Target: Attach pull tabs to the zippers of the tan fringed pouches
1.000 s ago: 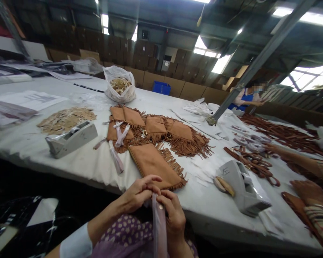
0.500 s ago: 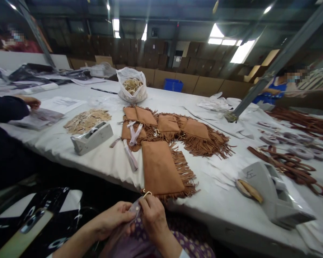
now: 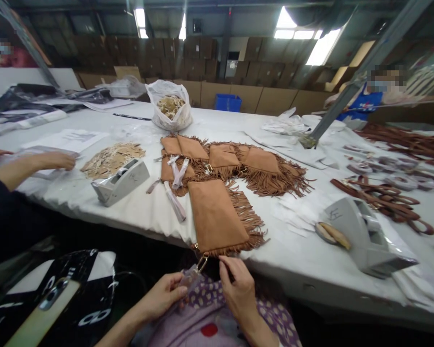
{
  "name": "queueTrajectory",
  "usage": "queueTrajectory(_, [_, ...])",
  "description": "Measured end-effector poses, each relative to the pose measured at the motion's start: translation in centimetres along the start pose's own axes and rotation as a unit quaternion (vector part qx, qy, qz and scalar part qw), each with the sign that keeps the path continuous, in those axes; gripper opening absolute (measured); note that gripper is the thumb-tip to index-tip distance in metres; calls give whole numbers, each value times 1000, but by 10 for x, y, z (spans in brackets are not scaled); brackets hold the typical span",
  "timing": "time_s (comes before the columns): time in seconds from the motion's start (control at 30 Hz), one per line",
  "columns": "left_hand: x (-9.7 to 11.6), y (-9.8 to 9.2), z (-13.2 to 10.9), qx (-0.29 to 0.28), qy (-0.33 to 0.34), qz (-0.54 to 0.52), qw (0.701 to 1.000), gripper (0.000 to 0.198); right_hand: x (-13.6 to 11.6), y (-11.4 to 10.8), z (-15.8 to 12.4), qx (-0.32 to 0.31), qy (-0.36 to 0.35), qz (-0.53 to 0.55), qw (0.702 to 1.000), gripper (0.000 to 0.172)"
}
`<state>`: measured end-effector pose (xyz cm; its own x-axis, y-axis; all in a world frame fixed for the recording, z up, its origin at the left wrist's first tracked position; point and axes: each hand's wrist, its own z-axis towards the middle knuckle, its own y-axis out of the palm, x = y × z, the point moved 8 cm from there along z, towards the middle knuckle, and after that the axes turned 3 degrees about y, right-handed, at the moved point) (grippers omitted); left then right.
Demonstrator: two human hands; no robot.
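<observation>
My left hand (image 3: pixel 168 291) pinches a plastic-wrapped strap end (image 3: pixel 191 278) below the table edge. From its tip sticks a gold clasp (image 3: pixel 202 263), which reaches the lower edge of a tan fringed bag (image 3: pixel 219 217); whether it is hooked on there I cannot tell. Beside the clasp, my right hand (image 3: pixel 238 286) has bent fingers with a gap between thumb and forefinger, close under the bag's edge, and nothing shows in it. Behind lie more fringed bags (image 3: pixel 262 160) and wrapped strap pieces (image 3: pixel 175 202).
Tape dispensers stand left (image 3: pixel 121 183) and right (image 3: pixel 365 238). A pile of tan scraps (image 3: pixel 112 159) and a white plastic bag (image 3: pixel 169 103) lie beyond. Brown straps (image 3: pixel 383 197) cover the right side. A co-worker's hand (image 3: pixel 54 160) rests on plastic at left.
My right hand has come off the clasp and moved right. The clasp now shows uncovered at the bag's edge, while my left hand keeps its pinch. The co-worker's arm has reached further right.
</observation>
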<state>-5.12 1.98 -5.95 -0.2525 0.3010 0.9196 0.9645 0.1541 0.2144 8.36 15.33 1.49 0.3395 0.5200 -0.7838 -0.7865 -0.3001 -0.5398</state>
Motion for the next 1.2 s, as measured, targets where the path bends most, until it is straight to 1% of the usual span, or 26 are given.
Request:
queueTrajectory(0.03, [1, 0, 0, 2, 6, -7, 1000, 40, 7, 10, -2, -27, 77, 51, 995, 25])
queueTrajectory(0.07, [2, 0, 0, 3, 11, -11, 1000, 42, 13, 22, -5, -57, 151, 100, 982, 29])
queueTrajectory(0.13, [4, 1, 1, 0, 20, -13, 1000, 46, 22, 45, -9, -100, 267, 198, 938, 38])
queueTrajectory(0.17, [4, 1, 3, -1, 22, -12, 1000, 47, 25, 54, -10, -104, 305, 242, 915, 41])
queueTrajectory(0.23, [3, 0, 8, 12, 22, -7, 1000, 48, 30, 66, -9, -89, 353, 312, 877, 41])
queueTrajectory(0.3, [4, -3, 15, 33, 18, 0, 999, 46, 34, 73, -9, -74, 382, 358, 849, 40])
queueTrajectory(0.37, [8, -2, 20, 40, 13, -3, 999, 45, 36, 76, -10, -72, 399, 388, 828, 39])
queueTrajectory(0.47, [21, 6, 24, 14, -1, -44, 999, 41, 31, 75, -10, -87, 398, 427, 807, 37])
queueTrajectory(0.57, [38, 12, 24, -2, -22, -103, 994, 36, 20, 72, -7, -133, 388, 463, 786, 34])
queueTrajectory(0.67, [45, 10, 24, 10, -47, -156, 987, 34, 12, 73, -7, -192, 398, 471, 764, 33])
queueTrajectory(0.7, [44, 8, 25, 14, -60, -165, 984, 34, 12, 74, -8, -197, 407, 467, 760, 33])
queueTrajectory(0.77, [36, 5, 26, 17, -90, -165, 982, 33, 18, 73, -9, -169, 429, 458, 760, 35])
queueTrajectory(0.83, [26, 2, 26, 17, -112, -160, 981, 34, 26, 73, -11, -128, 447, 444, 766, 36])
queueTrajectory(0.93, [15, 1, 26, 19, -124, -164, 978, 34, 30, 78, -11, -115, 444, 424, 781, 39])
queueTrajectory(1.0, [13, 3, 28, 22, -117, -171, 978, 35, 28, 81, -8, -120, 430, 417, 791, 40])
queueTrajectory(1.07, [16, 6, 32, 27, -97, -185, 978, 37, 25, 81, -4, -127, 413, 419, 798, 40])
queueTrajectory(1.2, [23, 10, 43, 48, -57, -209, 975, 39, 20, 83, 2, -160, 384, 425, 804, 41])
